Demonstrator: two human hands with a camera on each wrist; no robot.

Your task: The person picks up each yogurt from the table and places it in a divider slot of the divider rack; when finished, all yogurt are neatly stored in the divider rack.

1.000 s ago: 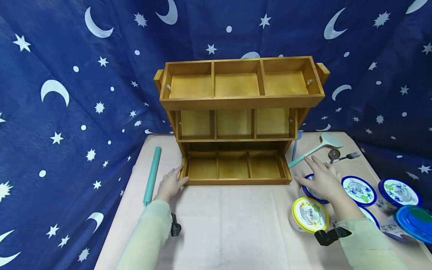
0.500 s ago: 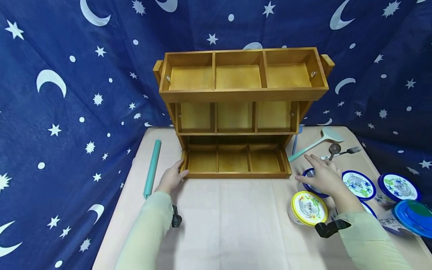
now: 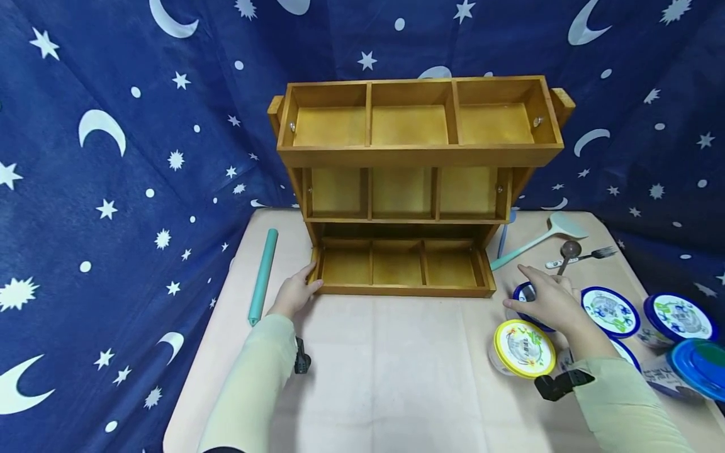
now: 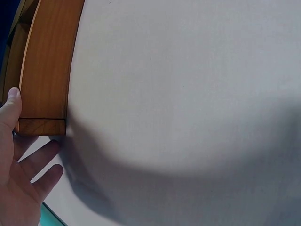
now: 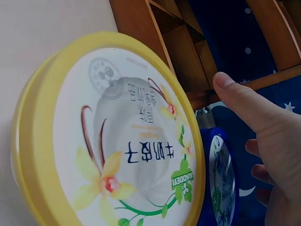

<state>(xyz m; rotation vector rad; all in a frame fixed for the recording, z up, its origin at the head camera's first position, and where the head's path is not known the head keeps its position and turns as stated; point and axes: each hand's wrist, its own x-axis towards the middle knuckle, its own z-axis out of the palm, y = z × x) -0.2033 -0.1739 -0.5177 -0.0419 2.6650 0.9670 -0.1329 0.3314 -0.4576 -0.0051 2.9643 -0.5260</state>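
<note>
A wooden three-tier box [image 3: 419,156] stands at the back of the table, its tiers fanned out, each split into three compartments. My left hand [image 3: 292,294] rests on the left front corner of the lowest tier. In the left wrist view, that thumb [image 4: 14,94] lies at the tier's edge, with the other fingers extended beside the corner. My right hand [image 3: 552,303] hovers right of the box, above a blue-lidded tub [image 3: 525,293], its fingers loosely spread and holding nothing. Close by stands a yellow-lidded tub [image 3: 524,348], which fills much of the right wrist view.
More blue-lidded tubs [image 3: 610,312] crowd the right side. Behind them lie a pale green turner [image 3: 557,228], a small brown spoon [image 3: 569,250] and a fork [image 3: 603,253]. Left of the box lies a teal rod [image 3: 263,277]. A starry blue cloth [image 3: 141,126] hangs behind.
The head view has shifted a little, so the box appears higher and slightly to the right. Both hands keep about the same places beside the box.
</note>
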